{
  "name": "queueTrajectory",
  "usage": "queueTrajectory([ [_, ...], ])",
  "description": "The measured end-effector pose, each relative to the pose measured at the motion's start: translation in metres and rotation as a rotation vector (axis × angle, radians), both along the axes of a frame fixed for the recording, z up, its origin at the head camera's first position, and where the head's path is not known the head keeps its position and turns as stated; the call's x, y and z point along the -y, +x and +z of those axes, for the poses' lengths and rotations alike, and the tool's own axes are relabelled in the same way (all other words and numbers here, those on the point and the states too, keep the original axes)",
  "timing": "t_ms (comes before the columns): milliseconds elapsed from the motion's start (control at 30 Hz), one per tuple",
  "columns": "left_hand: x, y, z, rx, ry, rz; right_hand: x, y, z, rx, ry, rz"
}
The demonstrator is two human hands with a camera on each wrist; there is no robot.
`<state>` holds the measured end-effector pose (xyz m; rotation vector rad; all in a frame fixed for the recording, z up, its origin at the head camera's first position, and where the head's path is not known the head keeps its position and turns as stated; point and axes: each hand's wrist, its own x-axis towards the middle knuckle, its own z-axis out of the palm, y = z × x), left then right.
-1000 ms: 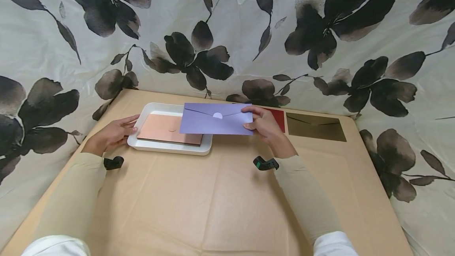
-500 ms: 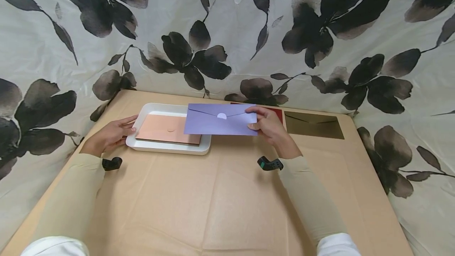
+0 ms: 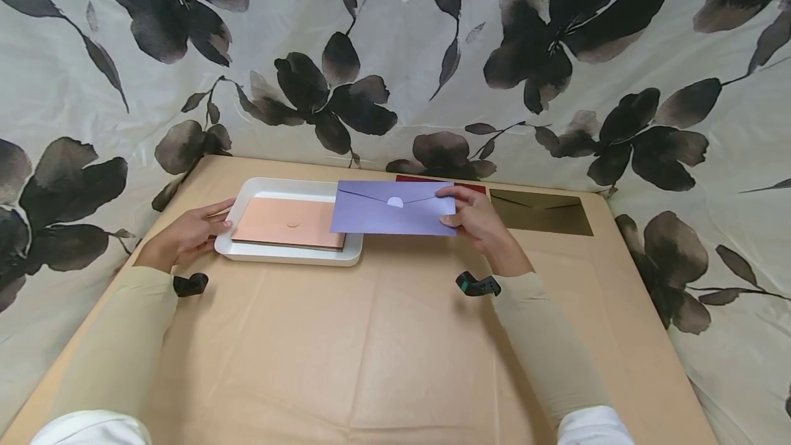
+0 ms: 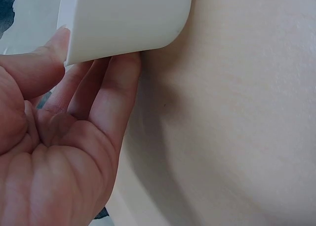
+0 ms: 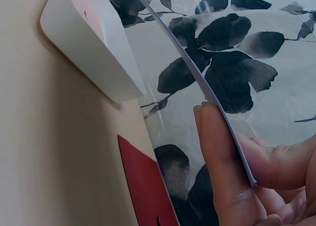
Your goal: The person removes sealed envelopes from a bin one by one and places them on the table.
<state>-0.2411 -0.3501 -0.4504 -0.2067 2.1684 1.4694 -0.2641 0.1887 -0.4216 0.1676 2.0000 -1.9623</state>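
My right hand (image 3: 478,222) pinches the right end of a lavender envelope (image 3: 371,215) between thumb and fingers. A pale round seal shows on its flap. Seen edge-on in the right wrist view, the envelope (image 5: 190,63) is slightly bowed and raised above the table. Its left end overlaps the white tray (image 3: 247,250) in the head view. Inside the tray lies a peach envelope (image 3: 278,222), with a dark edge showing beneath it. At the tray's left end, my left hand (image 3: 185,233) rests with extended fingers against the outer wall, thumb tip by the rim.
A red envelope (image 5: 143,181) lies on the table behind the lavender one, largely hidden in the head view. To its right is a gold-brown envelope (image 3: 540,213) near the back edge. A floral cloth (image 3: 457,33) hangs behind the tan table (image 3: 346,349).
My right hand has carried the lavender envelope a little to the right, uncovering more of the peach envelope and tray. My left hand stays at the tray's left end.
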Motion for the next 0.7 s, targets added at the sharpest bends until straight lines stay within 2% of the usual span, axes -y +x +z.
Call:
queueTrajectory([
  [700,-0.001,0.001,0.003,0.011,-0.028,0.007,-0.026,0.005,-0.007,0.008,0.014,0.001],
])
